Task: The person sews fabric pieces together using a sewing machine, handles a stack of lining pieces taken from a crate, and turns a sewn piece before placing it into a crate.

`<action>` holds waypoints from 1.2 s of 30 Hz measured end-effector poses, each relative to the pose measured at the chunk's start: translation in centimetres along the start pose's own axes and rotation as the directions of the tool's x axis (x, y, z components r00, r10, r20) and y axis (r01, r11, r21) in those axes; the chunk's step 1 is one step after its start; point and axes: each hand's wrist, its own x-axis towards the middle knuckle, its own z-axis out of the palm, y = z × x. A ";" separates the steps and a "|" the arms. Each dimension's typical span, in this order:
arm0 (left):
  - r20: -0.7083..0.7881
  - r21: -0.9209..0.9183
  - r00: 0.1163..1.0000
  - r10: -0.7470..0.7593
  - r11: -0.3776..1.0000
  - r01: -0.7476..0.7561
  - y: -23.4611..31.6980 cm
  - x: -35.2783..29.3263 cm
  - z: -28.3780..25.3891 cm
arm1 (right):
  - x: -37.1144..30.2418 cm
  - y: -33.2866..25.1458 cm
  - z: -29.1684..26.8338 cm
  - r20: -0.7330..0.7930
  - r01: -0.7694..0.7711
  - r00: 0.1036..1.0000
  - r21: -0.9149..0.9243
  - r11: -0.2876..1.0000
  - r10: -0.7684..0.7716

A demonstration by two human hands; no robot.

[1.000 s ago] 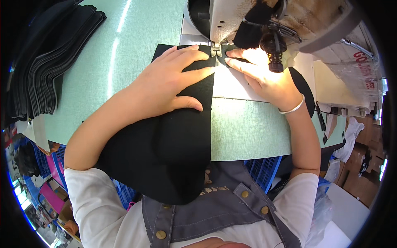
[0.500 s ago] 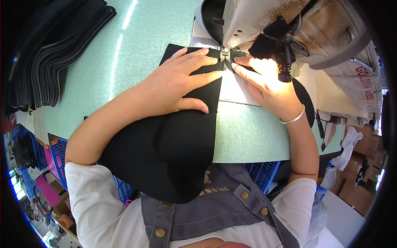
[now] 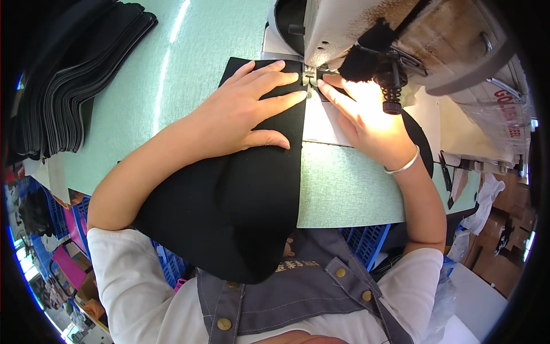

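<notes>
- The left hand point(image 3: 243, 112) lies flat and open on the black fabric piece point(image 3: 240, 195), palm down with fingers spread, pinning the cloth to the table rather than grasping it; its fingertips point at the presser foot point(image 3: 310, 77).
- The right hand point(image 3: 366, 123) also rests open, fingers extended together, their tips touching the fabric's edge just beside the foot on its right side; it pinches nothing that I can see. A silver bracelet point(image 3: 402, 166) circles that wrist.
- The fabric's long axis runs from the needle area straight back toward the person, its near end draping over the table edge into the lap, against the grey apron point(image 3: 298, 298). Its straight right-hand edge lines up with the foot, so the cloth lies mostly under and behind the left hand, which covers far more of it than the right.
- The presser foot sits between the two sets of fingertips, under the sewing machine head point(image 3: 389, 40).
- Beyond the hands, the pale green table point(image 3: 172, 74) carries a stack of dark cut pieces point(image 3: 74, 80) at the far left, well apart from the work.
</notes>
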 end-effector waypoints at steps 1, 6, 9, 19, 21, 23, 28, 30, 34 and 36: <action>-0.013 0.014 1.000 0.009 1.000 -0.009 0.0 0.1 0.1 | -0.1 0.1 0.1 -0.006 -0.006 1.000 0.007 1.000 0.006; -0.002 0.047 0.999 0.038 0.998 -0.038 0.4 0.0 -0.2 | -0.2 0.7 -0.1 0.020 -0.028 0.999 0.109 0.994 0.026; -0.003 0.061 1.000 0.018 0.998 -0.017 0.6 0.1 -0.2 | -0.2 0.9 0.1 0.023 -0.034 0.999 0.187 0.982 0.030; -0.001 0.116 0.999 -0.044 0.992 0.044 1.5 0.1 -0.3 | -0.4 0.3 -0.1 0.040 -0.070 0.997 0.191 0.979 0.063; -0.003 0.135 0.999 -0.050 0.990 0.050 1.8 0.1 -0.1 | -0.5 0.2 0.0 0.054 -0.074 0.996 0.170 0.983 0.066; -0.007 0.155 0.998 -0.056 0.986 0.056 1.9 0.2 0.0 | -0.4 0.3 0.0 0.055 -0.080 0.996 0.188 0.979 0.071; -0.024 0.182 0.999 -0.045 0.982 0.049 1.9 0.2 0.0 | -0.4 -0.3 -0.1 0.059 -0.099 0.994 0.208 0.973 0.089; -0.013 0.190 0.999 -0.045 0.981 0.046 2.0 0.2 -0.1 | -0.3 -0.8 -0.4 0.062 -0.112 0.993 0.203 0.973 0.101; 0.046 0.208 0.997 -0.066 0.977 0.055 2.7 0.3 -0.4 | -0.2 -1.1 -0.5 0.020 -0.045 0.999 0.043 0.998 0.045; 0.034 0.204 0.996 -0.081 0.976 0.073 3.2 0.3 -0.4 | -0.1 -1.5 -0.6 -0.013 -0.070 0.997 0.136 0.988 0.072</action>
